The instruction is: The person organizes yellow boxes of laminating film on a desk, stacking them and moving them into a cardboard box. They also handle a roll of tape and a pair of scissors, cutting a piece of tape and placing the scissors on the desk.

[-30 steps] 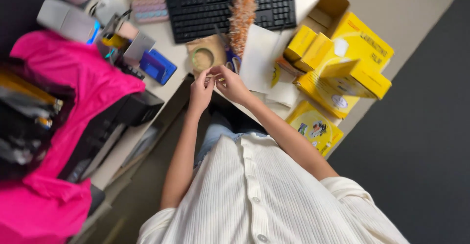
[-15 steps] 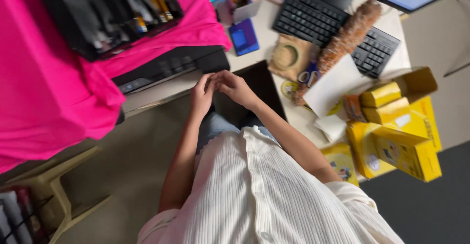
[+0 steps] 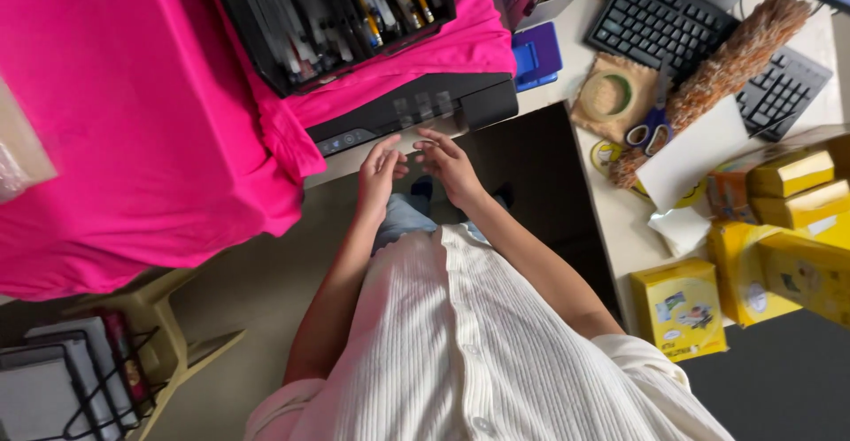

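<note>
The person sits at the desk [image 3: 620, 220] and holds both hands close together in front of the black printer [image 3: 416, 109]. The left hand [image 3: 379, 175] has its fingers [image 3: 387, 149] loosely stretched toward the front edge of the printer, and they grasp nothing that can be seen. The right hand [image 3: 450, 168] is just beside it, with fingers [image 3: 431, 140] half bent around something very small and pale; it is too small to tell what it is or whether it is really gripped. The hands are near each other, almost touching at the fingertips. A pink cloth [image 3: 133, 122] covers the top of the printer, and a black tray [image 3: 328, 7] with pens and papers stands on the cloth. To the right of the printer lies a small blue box [image 3: 536, 54], then a roll of tape [image 3: 609, 94] on a brown pad. Behind them is a black keyboard [image 3: 660, 20] with a brown feather duster [image 3: 739, 47] lying across it. Several yellow boxes [image 3: 788, 228] are at the right end of the desk, well apart from the hands.
</note>
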